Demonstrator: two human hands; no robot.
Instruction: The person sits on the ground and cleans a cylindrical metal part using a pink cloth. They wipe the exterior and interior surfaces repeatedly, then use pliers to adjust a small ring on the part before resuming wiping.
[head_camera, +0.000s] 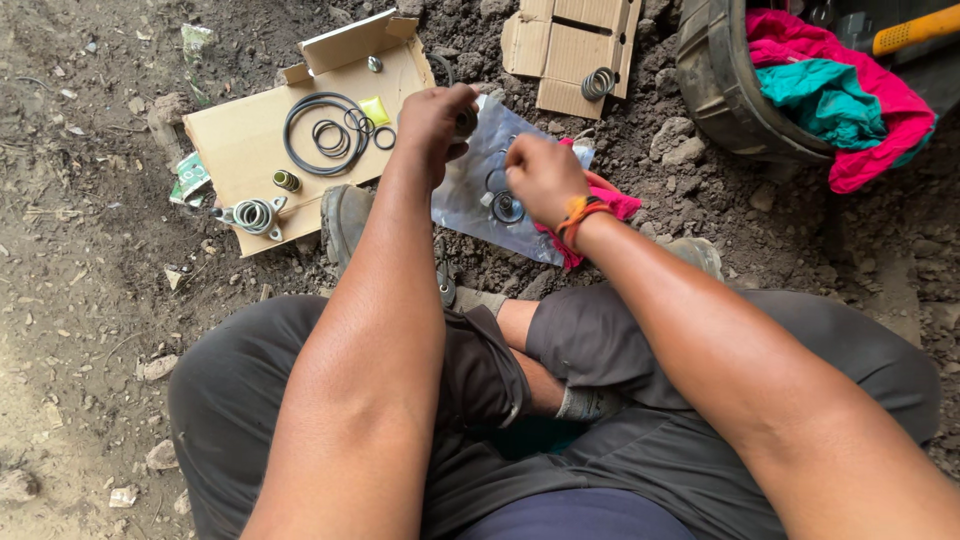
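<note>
Dark trousers (300, 400) fill the bottom of the view, the person sitting cross-legged on bare dirt with both forearms stretched forward. Out past the knees, the left hand (432, 122) is curled tight round a small rounded metal part (466, 120), of which only a sliver shows past the knuckles. It looks dense and hard for its size, likely greasy, so a full-fingered wrap like this one suits it better than a fingertip pinch.

Just beside it, the right hand (543, 178), with an orange band (578, 212) at the wrist, hangs over a clear plastic bag (480, 190) spread on the ground. Its fingers are bent downward and close together; whether they pinch anything I cannot tell from behind. Under them lies a small dark ring (507, 207), thin and floppy by the look of it, easy to nick or stretch, best lifted by its edge.

To the left, a flattened cardboard box (240, 140) carries a large black O-ring (325, 132) with smaller ones inside, and a coiled spring (254, 214). A pink rag (612, 203) peeks from under the bag.
</note>
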